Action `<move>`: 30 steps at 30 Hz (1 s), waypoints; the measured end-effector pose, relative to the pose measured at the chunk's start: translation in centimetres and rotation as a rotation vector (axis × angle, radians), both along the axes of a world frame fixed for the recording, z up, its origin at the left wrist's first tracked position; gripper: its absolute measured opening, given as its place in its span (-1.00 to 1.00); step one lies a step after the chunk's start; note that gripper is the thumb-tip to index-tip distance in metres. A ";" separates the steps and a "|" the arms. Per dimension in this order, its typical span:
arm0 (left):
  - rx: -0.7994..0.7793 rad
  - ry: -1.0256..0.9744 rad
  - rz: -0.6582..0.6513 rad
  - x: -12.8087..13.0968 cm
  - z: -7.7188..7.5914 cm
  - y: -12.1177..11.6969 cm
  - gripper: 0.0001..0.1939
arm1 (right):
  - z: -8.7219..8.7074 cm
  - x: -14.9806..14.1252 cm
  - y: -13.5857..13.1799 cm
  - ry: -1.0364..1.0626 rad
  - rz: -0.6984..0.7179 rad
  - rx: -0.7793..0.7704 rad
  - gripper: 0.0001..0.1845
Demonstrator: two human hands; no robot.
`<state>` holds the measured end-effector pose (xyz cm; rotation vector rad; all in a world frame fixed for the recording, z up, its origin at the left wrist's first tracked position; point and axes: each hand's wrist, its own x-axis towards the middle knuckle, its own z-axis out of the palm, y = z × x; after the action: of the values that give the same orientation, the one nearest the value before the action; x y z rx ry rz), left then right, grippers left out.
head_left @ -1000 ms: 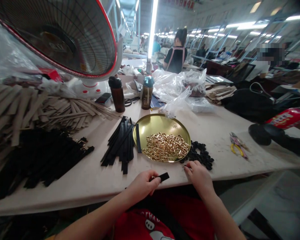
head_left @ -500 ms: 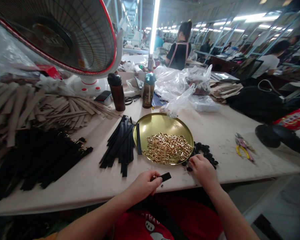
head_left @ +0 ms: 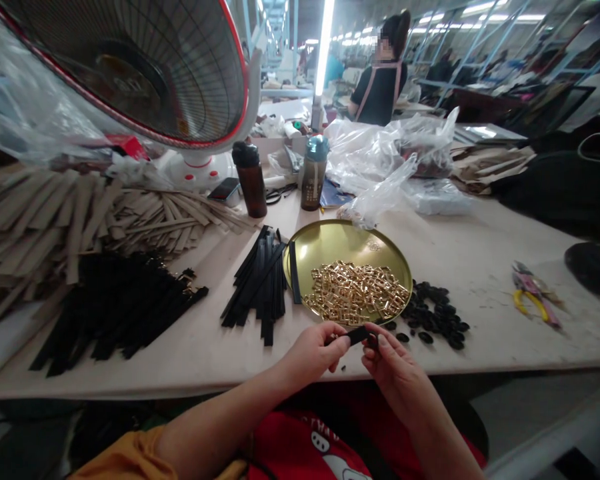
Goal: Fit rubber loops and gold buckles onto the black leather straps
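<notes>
My left hand (head_left: 323, 350) is closed on a short black strap (head_left: 356, 335), whose free end points right. My right hand (head_left: 393, 363) pinches a small dark round piece (head_left: 372, 341) at that end of the strap; the fingers partly cover it. Just beyond both hands lies a round gold tray (head_left: 340, 233) with a heap of small gold buckles (head_left: 357, 287). Black discs (head_left: 436, 312) are scattered against the tray's right side, a few near my right fingertips. Black strips (head_left: 260, 283) lie left of the tray, and one strip (head_left: 295, 273) rests on its left rim.
Black straps with gold fittings (head_left: 125, 310) are piled at the left, below beige strips (head_left: 35, 213). A large fan (head_left: 170, 73) stands behind them. Two bottles (head_left: 250, 183) and clear plastic bags (head_left: 385, 153) are at the back. Pliers (head_left: 533, 293) lie at the right.
My right hand has moved left from the black discs to the strap end, bringing a small dark round piece. The left hand still holds the strap. The camera view has shifted left.
</notes>
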<state>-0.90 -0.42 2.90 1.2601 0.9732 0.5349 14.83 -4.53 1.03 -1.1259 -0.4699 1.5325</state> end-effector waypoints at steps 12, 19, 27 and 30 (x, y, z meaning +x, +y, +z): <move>-0.001 0.007 0.008 -0.7 0.2 -1.1 -0.73 | 0.3 -0.8 -1.1 -0.103 -0.144 0.004 -0.67; 0.033 0.058 0.023 -1.0 0.1 -1.5 -0.73 | 0.0 -1.8 -1.8 -0.243 -0.150 0.101 -0.79; 0.114 0.169 -0.036 -1.1 0.1 -1.6 -0.72 | -0.5 -1.8 -1.6 -0.466 -0.148 0.117 -0.69; 0.246 0.241 -0.066 -1.1 0.4 -1.5 -0.73 | -0.8 -1.7 -1.5 -0.544 -0.144 0.110 -0.70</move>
<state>-2.02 -1.92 3.32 1.5993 1.0853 0.4687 13.14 -6.04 0.24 -1.4558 -0.8074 1.0509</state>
